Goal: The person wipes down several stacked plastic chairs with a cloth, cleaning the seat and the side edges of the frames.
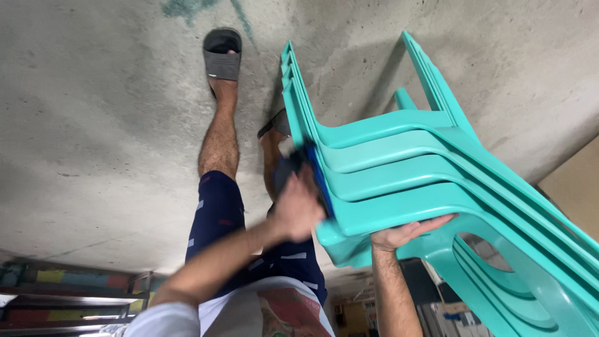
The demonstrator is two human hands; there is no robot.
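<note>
**A tilted stack of chairs and a hurried cloth**

The picture reads upside down: my legs and sandals point to the upper middle of the frame, the concrete floor (93, 125) fills the top and left. The stack of turquoise plastic chairs (437, 187) runs from centre to lower right, tipped over at a steep angle rather than standing on its legs.

My right hand (409, 232) is at lower centre, fingers curled loosely under the edge of the lowest seat, propping it rather than clamping it. My left hand (298, 209) is blurred with motion at the centre, fingers closed around a dark blue cloth (312, 171) pressed against the stack's near edge.

As I judge it, the weak point is that one-handed prop. The plastic is smooth, the chairs only nest inside each other, and my rubbing pushes sideways on them. A harder stroke could slide the stack off my fingers or shift one chair out of the nest, and my sandalled foot (222, 56) is bare-toed below it.
</note>
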